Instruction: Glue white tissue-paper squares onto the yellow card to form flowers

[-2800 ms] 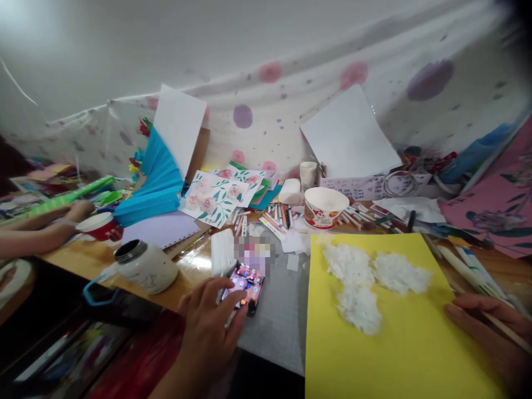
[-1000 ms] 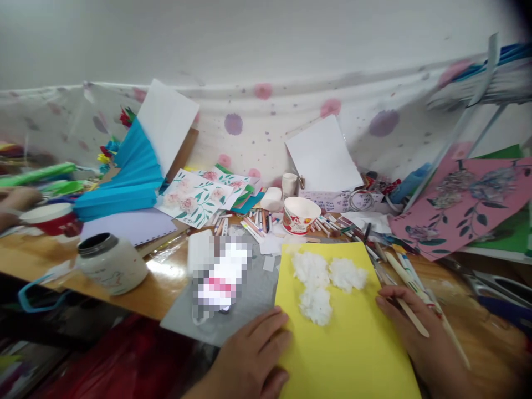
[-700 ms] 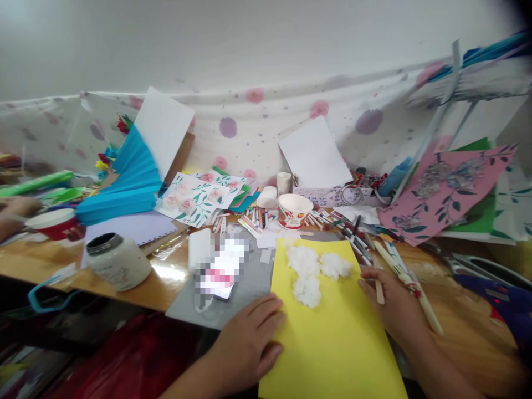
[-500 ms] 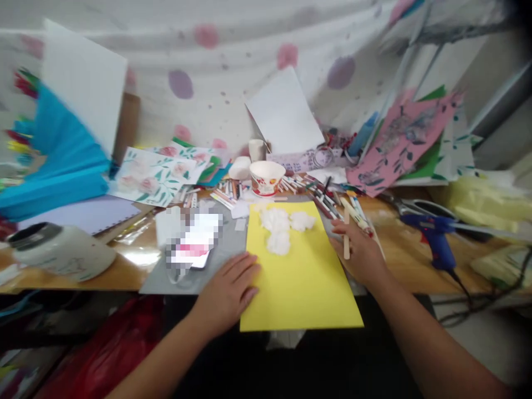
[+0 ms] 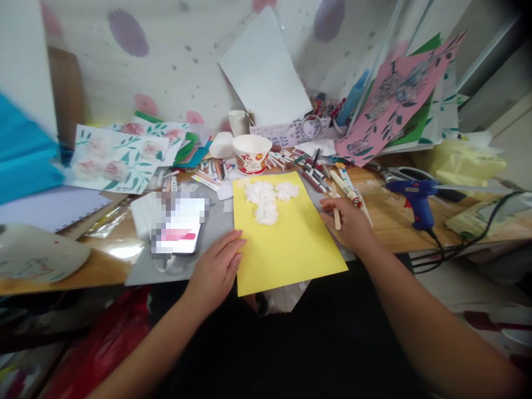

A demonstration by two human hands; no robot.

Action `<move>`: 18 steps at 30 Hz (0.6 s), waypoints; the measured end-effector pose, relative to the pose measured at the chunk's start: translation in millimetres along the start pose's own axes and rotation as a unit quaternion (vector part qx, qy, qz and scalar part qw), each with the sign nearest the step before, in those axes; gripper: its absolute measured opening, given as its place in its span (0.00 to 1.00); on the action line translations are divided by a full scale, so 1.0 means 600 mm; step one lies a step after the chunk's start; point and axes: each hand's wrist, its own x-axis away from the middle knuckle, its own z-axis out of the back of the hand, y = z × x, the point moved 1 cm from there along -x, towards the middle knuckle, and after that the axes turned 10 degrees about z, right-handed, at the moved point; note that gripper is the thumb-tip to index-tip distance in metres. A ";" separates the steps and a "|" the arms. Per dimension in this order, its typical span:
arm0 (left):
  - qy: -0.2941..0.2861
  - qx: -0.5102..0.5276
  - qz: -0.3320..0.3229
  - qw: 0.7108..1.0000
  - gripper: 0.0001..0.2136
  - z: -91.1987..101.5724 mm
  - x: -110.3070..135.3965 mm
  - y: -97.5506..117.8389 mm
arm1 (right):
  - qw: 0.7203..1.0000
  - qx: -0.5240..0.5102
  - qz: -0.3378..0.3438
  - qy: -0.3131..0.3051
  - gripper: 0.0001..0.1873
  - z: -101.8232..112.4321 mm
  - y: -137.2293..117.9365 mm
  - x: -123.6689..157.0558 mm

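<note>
A yellow sheet [image 5: 286,244] lies in front of me, its near edge jutting past the table edge. On its upper part sit several white fluffy clumps [image 5: 266,213], close together. My left hand [image 5: 218,266] rests at the sheet's left edge, fingers stretched out and lying against it. At the right edge, my right hand [image 5: 349,221] has its fingers curled round a flat wooden craft stick [image 5: 337,215], held roughly upright. Part of that hand touches or is very near the sheet; exact contact is hard to see.
A phone [image 5: 180,227] lies left of the sheet on a grey mat. Behind stand a paper bowl [image 5: 251,154] and scattered markers [image 5: 313,177]. A blue glue gun [image 5: 418,199] with a cord is at right. A white jar [image 5: 45,252] lies at far left.
The camera view has turned slightly right and down, so the scene appears shifted left and up. Both hands stay at the sheet's edges, and the stick remains in my right hand.
</note>
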 end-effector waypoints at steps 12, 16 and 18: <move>0.039 0.025 -0.035 0.998 0.12 0.001 0.004 0.000 | 0.998 0.053 0.031 -0.003 0.06 0.035 -0.012 0.040; 0.049 0.014 -0.049 0.997 0.12 0.006 0.006 0.000 | 0.997 0.061 0.049 0.020 0.07 0.029 -0.016 0.045; 0.050 0.007 -0.050 0.997 0.12 0.008 0.010 0.000 | 0.995 0.086 0.056 0.012 0.08 0.021 -0.014 0.048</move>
